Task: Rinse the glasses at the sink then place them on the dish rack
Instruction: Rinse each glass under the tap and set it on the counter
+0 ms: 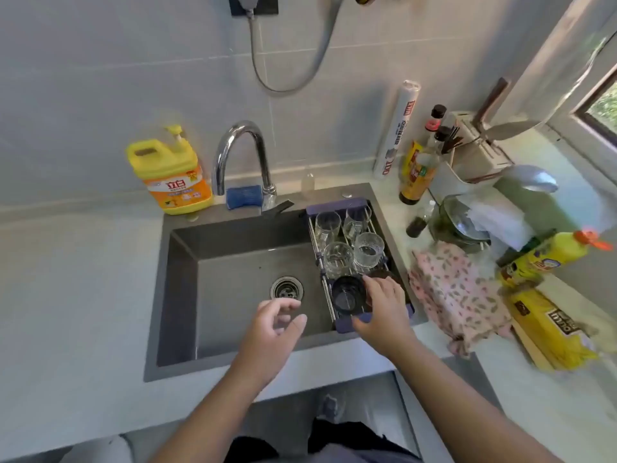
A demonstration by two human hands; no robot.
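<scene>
five glasses stand on a wire dish rack [354,206] with blue-purple end bars, set across the right side of a dark grey sink [233,269]. a far-left clear glass [328,224] and a far-right clear glass [356,222] fill the far end. a smooth clear glass [338,258] and a ribbed glass [368,252] sit side by side mid-rack. a dark glass [349,295] stands at the near end, gripped by the right hand [384,307].

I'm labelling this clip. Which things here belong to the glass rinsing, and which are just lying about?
In the job: dark glass in the right hand, four clear glasses, dish rack, sink, faucet.
Lying about: yellow detergent jug, blue sponge, floral cloth, sauce bottle, cling-film roll.
</scene>
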